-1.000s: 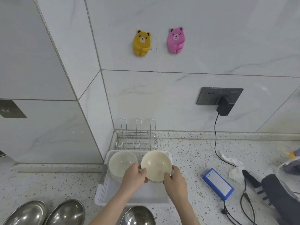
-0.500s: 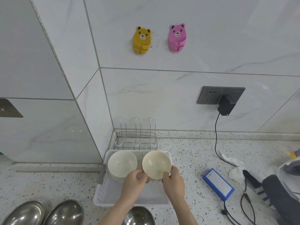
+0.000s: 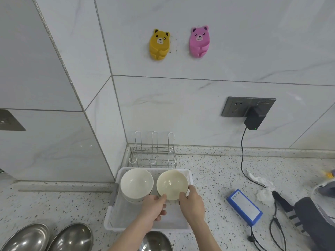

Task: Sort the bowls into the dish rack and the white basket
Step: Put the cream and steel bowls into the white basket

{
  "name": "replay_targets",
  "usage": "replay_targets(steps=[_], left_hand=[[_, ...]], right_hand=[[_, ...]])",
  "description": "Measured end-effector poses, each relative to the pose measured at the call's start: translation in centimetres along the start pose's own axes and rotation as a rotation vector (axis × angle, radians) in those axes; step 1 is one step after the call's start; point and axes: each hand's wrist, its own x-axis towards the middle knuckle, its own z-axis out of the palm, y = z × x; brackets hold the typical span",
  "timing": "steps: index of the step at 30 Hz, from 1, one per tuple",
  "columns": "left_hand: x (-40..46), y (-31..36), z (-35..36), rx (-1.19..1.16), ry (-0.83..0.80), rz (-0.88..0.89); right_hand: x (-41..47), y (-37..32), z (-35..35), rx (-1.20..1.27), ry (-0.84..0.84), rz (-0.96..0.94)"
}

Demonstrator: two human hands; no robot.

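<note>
two hands on a cream bowl inside the white basket

the white basket (image 3: 116, 212) is a rectangular plastic tray with finely slotted walls, sitting on a speckled terrazzo counter (image 3: 213, 182). in its far right corner a smooth, glossy cream bowl (image 3: 172, 183) sits tilted, its hollow facing the camera. the left hand (image 3: 154, 209) pinches the bowl's near rim with the thumb on top, the other fingers curled below; the right hand (image 3: 192, 201) grips the near right edge, thumb on the rim and fingers wrapped round the outside. both hands are on the basket's near side of the bowl. in the basket's far left corner, just beside the held bowl, stands a stack of white bowls (image 3: 136, 185), round and shiny. directly behind the basket, against the marble-look tiled wall, is the dish rack (image 3: 153, 156), thin bright wire with three upright loops. in front of the basket lie three dull steel bowls (image 3: 72, 238), deep and rounded. well to the basket's right lies a flat blue box (image 3: 244, 207) with a black cable.
</note>
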Motion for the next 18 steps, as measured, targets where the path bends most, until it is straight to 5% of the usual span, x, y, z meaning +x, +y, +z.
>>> replay_targets(steps=[18], left_hand=[[0.58, 0.07, 0.13, -0.071, -0.002, -0.018]], right_hand=[[0.42, -0.36, -0.54, -0.123, -0.121, -0.034]])
